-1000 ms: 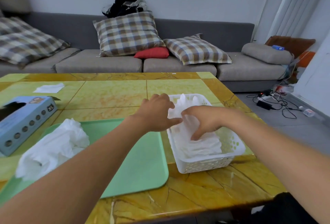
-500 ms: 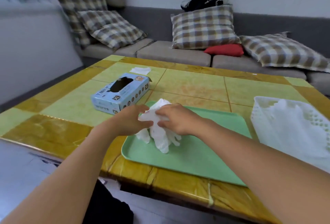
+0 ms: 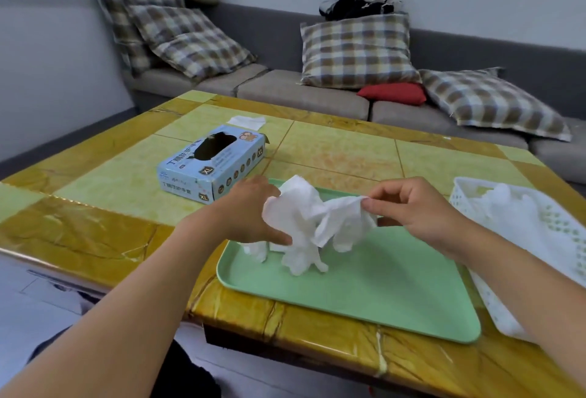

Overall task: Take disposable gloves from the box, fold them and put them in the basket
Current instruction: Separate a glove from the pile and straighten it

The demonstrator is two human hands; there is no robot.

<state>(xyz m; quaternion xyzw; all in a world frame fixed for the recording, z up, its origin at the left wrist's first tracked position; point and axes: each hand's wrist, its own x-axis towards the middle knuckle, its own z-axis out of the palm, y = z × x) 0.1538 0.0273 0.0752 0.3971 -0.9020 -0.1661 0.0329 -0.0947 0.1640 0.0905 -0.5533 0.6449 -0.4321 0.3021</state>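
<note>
A clump of white disposable gloves (image 3: 301, 223) hangs over the left part of the green tray (image 3: 380, 289). My left hand (image 3: 250, 213) grips the clump from the left. My right hand (image 3: 409, 207) pinches the edge of one white glove (image 3: 344, 218) and holds it out to the right of the clump. The blue glove box (image 3: 212, 162) lies on the table behind my left hand, its oval opening facing up. The white perforated basket (image 3: 539, 239) stands at the right edge and holds folded white gloves (image 3: 504, 201).
The tiled yellow table (image 3: 333, 150) has a white paper piece (image 3: 245, 121) behind the box. A grey sofa (image 3: 301, 93) with checked cushions and a red pillow runs behind the table. The table's near edge is close to my body.
My hands left the basket and went to the glove pile on the tray. The view swung left. My right hand has now drawn one glove out to the right.
</note>
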